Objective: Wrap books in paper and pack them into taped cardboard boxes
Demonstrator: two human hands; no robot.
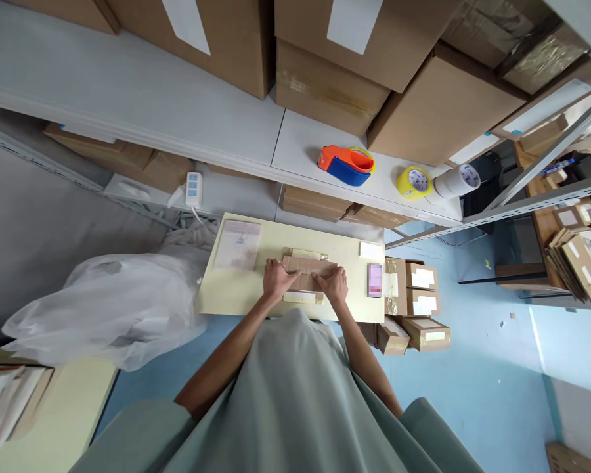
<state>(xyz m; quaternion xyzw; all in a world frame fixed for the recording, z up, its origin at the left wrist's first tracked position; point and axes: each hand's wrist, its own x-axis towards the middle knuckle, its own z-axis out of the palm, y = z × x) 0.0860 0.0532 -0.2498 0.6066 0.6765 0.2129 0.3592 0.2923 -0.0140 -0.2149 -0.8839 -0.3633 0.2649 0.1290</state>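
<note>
Both hands are bent inward with little spread: the left hand [278, 282] grips the left end of a small cardboard box [307, 267] and the right hand [333, 285] its right end, thumbs resting on the brown top. The box lies near the middle of a pale yellow table [234, 297]. To its left is a printed sheet [237, 246]; to its right are a white card [371, 250] and a phone-like thing [375, 280] with a purple face. Plastic sheeting [108, 302] bulges beside the table's left end, while labelled cartons [424, 303] crowd its right. Beyond, a grey shelf [192, 95] bears an orange-and-blue tape dispenser [345, 165], a yellow tape roll [414, 183] and large boxes [332, 85].
</note>
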